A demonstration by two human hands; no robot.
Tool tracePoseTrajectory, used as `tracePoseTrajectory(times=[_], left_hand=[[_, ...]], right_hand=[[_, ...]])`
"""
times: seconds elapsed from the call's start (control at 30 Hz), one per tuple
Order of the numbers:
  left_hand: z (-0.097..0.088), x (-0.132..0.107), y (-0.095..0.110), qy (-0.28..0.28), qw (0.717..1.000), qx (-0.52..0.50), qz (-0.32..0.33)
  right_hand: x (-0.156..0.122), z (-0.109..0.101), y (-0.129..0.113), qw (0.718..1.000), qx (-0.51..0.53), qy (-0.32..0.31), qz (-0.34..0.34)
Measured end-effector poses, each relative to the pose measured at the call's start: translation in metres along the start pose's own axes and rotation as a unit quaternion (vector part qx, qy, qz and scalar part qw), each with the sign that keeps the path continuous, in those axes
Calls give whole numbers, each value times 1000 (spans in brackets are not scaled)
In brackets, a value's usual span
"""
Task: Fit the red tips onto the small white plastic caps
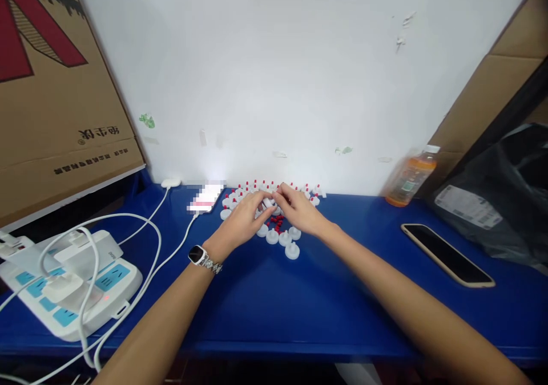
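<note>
My left hand (245, 221), with a watch (197, 254) on its wrist, is closed round a white spout cap (269, 202). My right hand (300, 209) meets it at the far end of that cap, thumb and fingers pinched together; what lies between those fingertips is hidden. Beneath and between the hands is a small pile of red tips (277, 223). On the near side several white spout caps (291, 250) stand upright with bare spouts. Beyond my hands, against the wall, are several white caps with red tips (314, 200) on them.
A lit phone (207, 197) on a cable lies left of the caps. Further left sits a power strip (128, 285) with plugs and looping white cables. To the right are a dark phone (447, 255), an orange drink bottle (410, 177) and a black bag (505, 197). Cardboard (55, 111) leans at left.
</note>
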State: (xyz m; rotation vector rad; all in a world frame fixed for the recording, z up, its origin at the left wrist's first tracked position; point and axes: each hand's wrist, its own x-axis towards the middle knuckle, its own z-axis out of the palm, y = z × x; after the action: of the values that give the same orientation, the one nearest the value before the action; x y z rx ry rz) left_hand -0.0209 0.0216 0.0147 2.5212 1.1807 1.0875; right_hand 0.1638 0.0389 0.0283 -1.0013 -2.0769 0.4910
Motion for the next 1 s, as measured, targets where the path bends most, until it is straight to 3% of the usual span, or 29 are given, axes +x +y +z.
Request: tracePoseTrajectory(times=[0.13, 0.3, 0.37, 0.47, 0.53, 0.7, 0.83, 0.9, 1.0], left_hand=[[-2, 4, 14, -15, 996, 36, 79], [-21, 4, 10, 29, 991, 110, 64], [-24, 2, 2, 42, 994, 100, 26], [-20, 0, -8, 4, 999, 51, -5], [-14, -1, -11, -11, 999, 33, -16], [-2, -2, -8, -20, 998, 38, -36], [3, -1, -4, -12, 999, 47, -23], [4, -1, -3, -4, 998, 58, -24], [2, -2, -3, 12, 997, 68, -32]], right_hand=[[-13, 0, 4, 999, -31, 23, -8], [-7, -16, 21, 989, 0, 92, 118], [-8, -21, 28, 991, -25, 71, 108], [-15, -19, 33, 995, -77, -30, 58], [-19, -15, 32, 993, -85, -65, 44], [-16, -8, 25, 997, 55, -4, 58], [-7, -4, 19, 991, 132, -19, 34], [1, -7, 20, 992, 124, -1, 25], [18, -16, 30, 998, 30, 40, 39]])
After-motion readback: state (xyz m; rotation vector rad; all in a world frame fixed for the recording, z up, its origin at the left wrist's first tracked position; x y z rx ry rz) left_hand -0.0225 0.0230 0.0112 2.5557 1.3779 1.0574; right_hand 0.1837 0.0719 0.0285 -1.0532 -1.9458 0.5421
